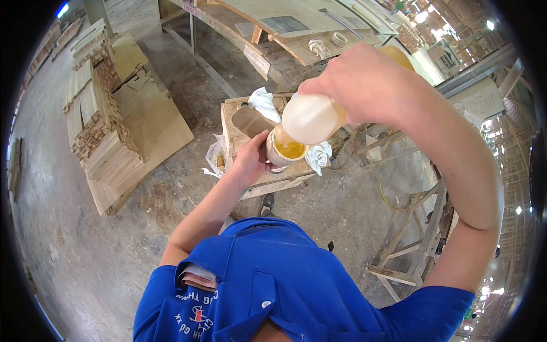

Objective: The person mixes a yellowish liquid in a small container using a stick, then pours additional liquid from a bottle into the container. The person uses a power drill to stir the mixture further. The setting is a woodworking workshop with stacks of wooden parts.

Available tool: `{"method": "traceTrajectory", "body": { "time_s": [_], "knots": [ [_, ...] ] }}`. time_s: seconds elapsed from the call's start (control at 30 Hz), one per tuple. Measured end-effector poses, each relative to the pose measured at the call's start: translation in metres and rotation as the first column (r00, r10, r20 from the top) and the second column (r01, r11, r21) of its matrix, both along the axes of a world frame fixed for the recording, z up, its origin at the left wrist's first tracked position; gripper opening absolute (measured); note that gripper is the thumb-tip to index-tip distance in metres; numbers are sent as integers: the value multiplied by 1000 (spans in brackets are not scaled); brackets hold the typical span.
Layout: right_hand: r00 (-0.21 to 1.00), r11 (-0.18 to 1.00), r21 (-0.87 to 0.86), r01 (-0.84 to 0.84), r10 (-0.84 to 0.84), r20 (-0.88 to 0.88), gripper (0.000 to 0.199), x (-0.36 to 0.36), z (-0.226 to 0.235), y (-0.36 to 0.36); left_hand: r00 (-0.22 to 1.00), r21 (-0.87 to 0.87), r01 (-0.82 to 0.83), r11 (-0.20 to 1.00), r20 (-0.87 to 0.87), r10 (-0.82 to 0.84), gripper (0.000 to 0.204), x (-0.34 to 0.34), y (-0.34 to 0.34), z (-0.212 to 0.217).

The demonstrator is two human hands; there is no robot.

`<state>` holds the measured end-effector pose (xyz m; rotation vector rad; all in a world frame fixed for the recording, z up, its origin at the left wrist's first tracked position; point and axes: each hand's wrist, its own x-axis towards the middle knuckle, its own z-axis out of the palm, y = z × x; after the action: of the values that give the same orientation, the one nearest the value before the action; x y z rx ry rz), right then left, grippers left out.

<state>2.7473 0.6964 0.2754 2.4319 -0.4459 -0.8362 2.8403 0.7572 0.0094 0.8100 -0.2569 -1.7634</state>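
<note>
Amber liquid looks slippery, so we clamp the right hand (364, 80) round the tilted bottle (310, 118), while the left hand (250, 159) grips the cup (285, 153) at seven o'clock.

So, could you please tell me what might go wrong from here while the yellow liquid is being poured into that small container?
The right hand tips a large translucent bottle steeply over a small container with a narrow mouth, so yellow liquid could overshoot onto the wooden stand. The left hand grips the container's side, so a spill might run over the fingers. The container sits near the stand's edge and could tip if nudged.
</note>
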Motion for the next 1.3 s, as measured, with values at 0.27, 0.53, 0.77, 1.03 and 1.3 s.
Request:
{"method": "traceTrajectory", "body": {
  "time_s": [0.27,0.53,0.77,1.03,1.3],
  "knots": [
    [999,999,-20,51,-51,-16,49,-9,6,-8,999,-18,-8,1000,-38,7,42,4,4,-1],
    [971,983,140,117,-143,193,63,-41,-6,-13,1000,-51,-14,999,25,15,42,11,5,0],
    [929,964,184,194,-241,282,69,-68,-38,-20,985,-38,-41,998,164,46,38,8,5,-6],
    [890,940,290,180,-281,360,67,-100,-83,-34,967,4,-34,999,255,31,37,-4,-1,-9],
    [850,925,346,155,-303,430,66,-122,-106,-55,966,30,-31,999,257,23,36,-20,-20,-14]
  ]
}}
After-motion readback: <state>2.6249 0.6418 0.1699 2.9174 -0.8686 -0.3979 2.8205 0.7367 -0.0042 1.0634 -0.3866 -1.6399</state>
